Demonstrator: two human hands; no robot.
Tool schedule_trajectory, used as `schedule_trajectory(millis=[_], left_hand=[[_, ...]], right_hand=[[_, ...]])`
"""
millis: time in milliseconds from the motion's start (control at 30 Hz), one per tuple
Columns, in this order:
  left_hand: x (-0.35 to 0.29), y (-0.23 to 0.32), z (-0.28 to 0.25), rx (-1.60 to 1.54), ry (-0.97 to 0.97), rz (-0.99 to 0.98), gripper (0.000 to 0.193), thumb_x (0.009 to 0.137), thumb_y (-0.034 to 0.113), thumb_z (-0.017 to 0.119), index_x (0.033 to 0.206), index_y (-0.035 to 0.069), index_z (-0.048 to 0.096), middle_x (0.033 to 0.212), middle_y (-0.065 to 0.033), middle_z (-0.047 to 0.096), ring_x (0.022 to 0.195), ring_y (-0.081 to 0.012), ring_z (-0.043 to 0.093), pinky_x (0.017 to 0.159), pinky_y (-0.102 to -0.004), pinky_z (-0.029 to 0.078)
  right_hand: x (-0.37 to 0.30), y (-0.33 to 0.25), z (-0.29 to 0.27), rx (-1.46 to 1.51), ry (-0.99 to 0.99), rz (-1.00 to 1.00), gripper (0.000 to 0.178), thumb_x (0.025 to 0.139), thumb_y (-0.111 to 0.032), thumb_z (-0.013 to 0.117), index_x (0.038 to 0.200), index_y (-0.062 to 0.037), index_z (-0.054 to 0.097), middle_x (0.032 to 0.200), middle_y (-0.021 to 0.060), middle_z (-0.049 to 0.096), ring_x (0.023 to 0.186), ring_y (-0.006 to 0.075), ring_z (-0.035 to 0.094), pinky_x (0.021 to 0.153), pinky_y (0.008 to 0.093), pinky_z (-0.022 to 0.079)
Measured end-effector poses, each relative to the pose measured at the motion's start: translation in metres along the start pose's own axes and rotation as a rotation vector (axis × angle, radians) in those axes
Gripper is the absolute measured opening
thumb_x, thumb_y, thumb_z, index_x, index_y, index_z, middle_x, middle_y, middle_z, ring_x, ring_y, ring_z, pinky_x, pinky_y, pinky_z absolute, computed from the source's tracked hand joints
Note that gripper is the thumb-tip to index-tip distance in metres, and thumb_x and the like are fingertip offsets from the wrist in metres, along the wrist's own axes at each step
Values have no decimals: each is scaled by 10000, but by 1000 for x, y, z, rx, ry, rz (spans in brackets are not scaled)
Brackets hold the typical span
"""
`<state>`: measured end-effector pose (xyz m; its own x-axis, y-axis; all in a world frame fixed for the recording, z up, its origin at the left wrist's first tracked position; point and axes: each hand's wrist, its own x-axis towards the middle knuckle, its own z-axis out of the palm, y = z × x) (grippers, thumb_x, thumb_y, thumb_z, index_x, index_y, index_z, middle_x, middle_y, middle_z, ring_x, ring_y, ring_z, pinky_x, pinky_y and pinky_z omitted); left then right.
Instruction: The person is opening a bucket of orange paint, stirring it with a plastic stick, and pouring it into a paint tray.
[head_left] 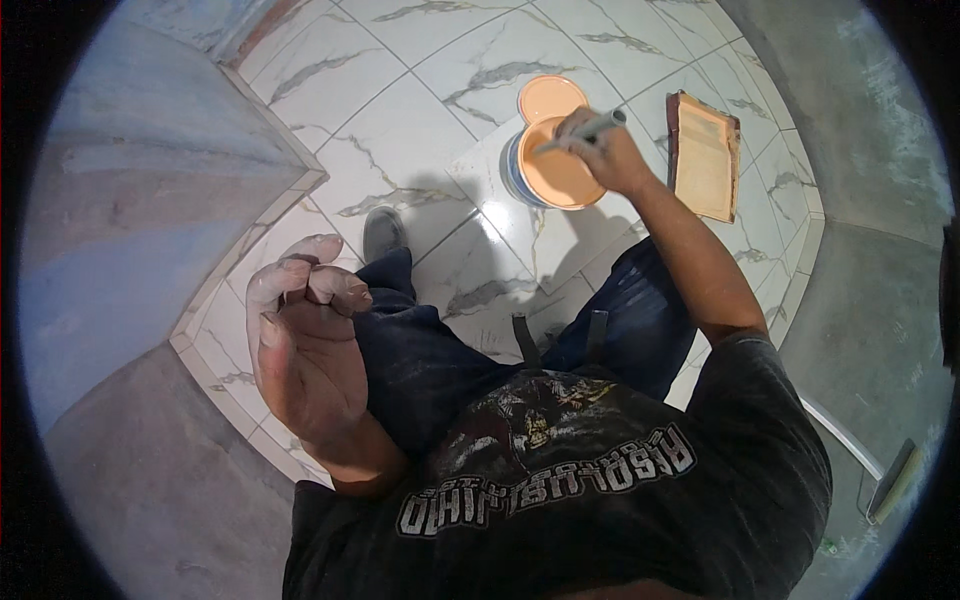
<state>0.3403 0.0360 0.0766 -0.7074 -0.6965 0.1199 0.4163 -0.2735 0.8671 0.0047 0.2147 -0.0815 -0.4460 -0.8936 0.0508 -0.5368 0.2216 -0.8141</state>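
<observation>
Presently, the right hand (pixel 592 150) is closed around a grey hollow tube (pixel 606 122) and is situated over the open paint bucket (pixel 513 165). The bucket stands on the marbled tile floor (pixel 400 130), ahead and a little to the right, so the right hand is clearly the nearer one. The tube is held at a slant: its long axis goes from the lower end, at the orange paint (pixel 565 187) toward the left part of the bucket, up to the hollow end, which points to the right. How deep the lower end goes, I cannot tell. The left hand (pixel 310 350) is raised, well apart from the bucket; its fingers are loosely bent and no object is seen in it. Just beyond the bucket lies a round lid (pixel 553 98) covered with similar orange; whether they touch, I cannot tell. To the right lies a paint tray (pixel 706 160), its long side pointing roughly forward
</observation>
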Motion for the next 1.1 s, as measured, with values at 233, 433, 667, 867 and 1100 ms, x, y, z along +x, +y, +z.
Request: schedule_trajectory(millis=[233,433,667,867,1100], left_hand=[[-1,3,-4,-50,-7,9,429,960,325,490,1208,-25,490,1254,-274,489,959,-255,609,836,-347,493],[1,2,-3,-41,-9,23,413,969,311,464,1208,-25,492,1251,-274,495,954,-252,612,831,-344,496],[0,1,-3,-39,-24,29,399,978,308,439,1202,-15,511,1249,-268,509,948,-245,608,814,-330,492],[1,-1,3,-21,-42,22,406,984,318,433,1214,-7,514,1257,-266,506,952,-242,606,824,-321,486],[-2,-5,3,-21,-76,25,412,986,311,424,1232,-8,509,1260,-271,498,947,-244,604,831,-330,482]], right_hand=[[-21,0,-42,-89,-165,88,172,874,-169,667,887,-15,591,877,89,625,861,206,608,795,331,472],[0,-3,-40,-8,126,44,160,897,-133,652,939,2,578,892,90,626,871,186,614,765,329,495],[-36,-61,-99,89,311,30,134,889,-106,649,938,8,598,925,97,618,883,199,621,795,318,490],[-54,-90,-131,65,424,15,175,904,-127,659,977,7,571,967,136,635,930,202,649,789,297,521],[-73,-107,-151,96,487,-38,163,904,-113,654,985,3,572,963,144,634,935,262,667,782,333,544]])
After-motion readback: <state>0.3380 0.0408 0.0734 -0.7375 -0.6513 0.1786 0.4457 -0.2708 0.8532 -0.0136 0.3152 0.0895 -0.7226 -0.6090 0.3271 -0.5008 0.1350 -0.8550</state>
